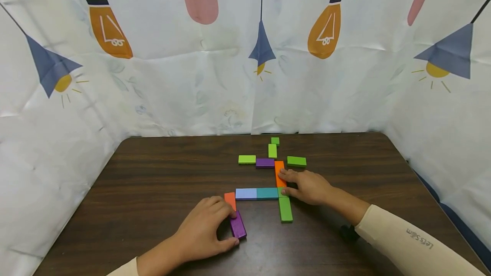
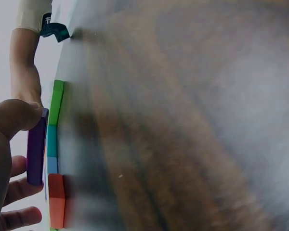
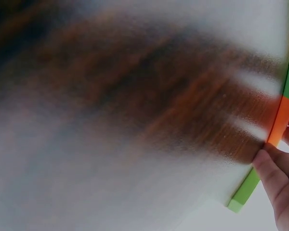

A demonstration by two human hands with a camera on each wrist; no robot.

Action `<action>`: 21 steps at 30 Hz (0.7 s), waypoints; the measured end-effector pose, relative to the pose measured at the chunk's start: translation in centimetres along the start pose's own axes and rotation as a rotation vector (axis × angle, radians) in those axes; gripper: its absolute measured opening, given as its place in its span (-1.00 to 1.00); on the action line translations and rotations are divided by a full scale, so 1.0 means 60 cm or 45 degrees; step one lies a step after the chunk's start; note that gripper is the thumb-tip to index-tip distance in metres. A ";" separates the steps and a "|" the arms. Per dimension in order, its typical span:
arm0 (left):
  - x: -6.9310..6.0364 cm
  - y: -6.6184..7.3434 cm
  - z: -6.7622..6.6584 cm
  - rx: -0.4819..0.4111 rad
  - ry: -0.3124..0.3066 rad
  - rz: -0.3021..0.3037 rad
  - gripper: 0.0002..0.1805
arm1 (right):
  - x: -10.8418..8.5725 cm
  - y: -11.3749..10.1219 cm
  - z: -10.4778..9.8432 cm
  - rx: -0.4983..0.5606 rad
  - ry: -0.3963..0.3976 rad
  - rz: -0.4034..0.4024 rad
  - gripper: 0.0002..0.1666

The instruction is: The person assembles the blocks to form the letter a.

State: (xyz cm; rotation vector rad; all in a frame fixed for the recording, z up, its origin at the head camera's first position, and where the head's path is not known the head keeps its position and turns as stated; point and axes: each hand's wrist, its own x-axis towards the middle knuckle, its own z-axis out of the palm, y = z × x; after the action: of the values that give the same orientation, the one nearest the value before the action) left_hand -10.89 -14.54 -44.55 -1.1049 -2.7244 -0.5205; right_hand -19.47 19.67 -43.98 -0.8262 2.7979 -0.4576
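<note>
A purple block [image 1: 238, 225] is pinched end to end between thumb and fingers of my left hand [image 1: 205, 229]. The left wrist view shows the purple block [image 2: 36, 147] from its side, beside an orange-red block [image 2: 57, 199]. In the head view that orange-red block [image 1: 230, 201] is just beyond it, partly behind the fingers. My right hand [image 1: 308, 186] rests its fingertips on an orange block [image 1: 280, 174], its thumb touching a small green block [image 1: 281, 192]. A light blue block [image 1: 246, 194] and a teal block [image 1: 267, 194] form a row leading to that green block.
A longer green block [image 1: 285, 210] extends toward me from the small one. Farther back are a second purple block [image 1: 265, 163], green blocks left [image 1: 247, 159] and right [image 1: 296, 162], and two more [image 1: 272, 150] behind. A patterned cloth [image 1: 230, 97] hangs behind the brown table [image 1: 172, 161].
</note>
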 end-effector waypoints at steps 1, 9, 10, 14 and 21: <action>-0.002 0.001 0.000 0.000 -0.005 -0.002 -0.49 | 0.000 0.000 0.000 -0.002 0.000 -0.001 -0.28; -0.015 0.009 0.005 0.026 0.028 0.020 -0.49 | -0.002 -0.003 -0.002 -0.008 0.006 -0.001 -0.30; -0.017 0.010 0.006 0.033 0.031 0.031 -0.49 | -0.002 -0.003 -0.002 -0.007 0.006 0.000 -0.30; -0.026 0.015 0.010 0.068 0.022 0.073 -0.50 | -0.003 -0.005 -0.003 -0.006 0.007 0.001 -0.30; -0.030 0.017 0.014 0.081 0.017 0.043 -0.49 | -0.003 -0.005 -0.003 -0.008 0.007 0.004 -0.29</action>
State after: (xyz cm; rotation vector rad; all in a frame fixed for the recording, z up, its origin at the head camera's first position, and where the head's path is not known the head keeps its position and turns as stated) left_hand -8.88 -14.71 -45.56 -1.1255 -2.6857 -0.4314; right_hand -19.25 19.60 -43.67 -0.8224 2.8071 -0.4517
